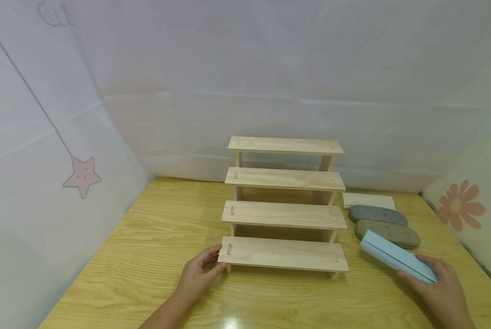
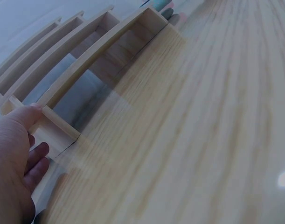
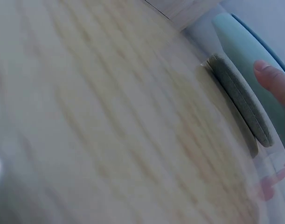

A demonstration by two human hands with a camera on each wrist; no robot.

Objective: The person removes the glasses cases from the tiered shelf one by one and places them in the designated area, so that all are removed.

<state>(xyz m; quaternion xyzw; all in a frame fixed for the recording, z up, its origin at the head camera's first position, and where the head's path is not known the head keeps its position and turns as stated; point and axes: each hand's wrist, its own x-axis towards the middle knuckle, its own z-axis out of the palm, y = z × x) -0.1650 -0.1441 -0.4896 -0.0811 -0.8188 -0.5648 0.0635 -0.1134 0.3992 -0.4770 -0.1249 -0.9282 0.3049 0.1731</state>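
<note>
A light wooden stepped display rack (image 1: 284,253) with several shelf boards stands on the table. My left hand (image 1: 198,276) holds the left end of its lowest board, thumb at the front corner. In the left wrist view the thumb lies against that corner (image 2: 42,105), with other fingers curled beside the side panel. My right hand (image 1: 445,288) grips a light blue glasses case (image 1: 397,257) by its near end, tilted, over the table to the right of the rack. The right wrist view shows the thumb pressed on the blue case (image 3: 247,51).
Right of the rack lie an olive glasses case (image 1: 387,232), a grey one (image 1: 377,214) and a white one (image 1: 369,200), one behind another. The wood-grain table (image 1: 146,256) meets pale cloth walls (image 1: 270,68) at the back and sides.
</note>
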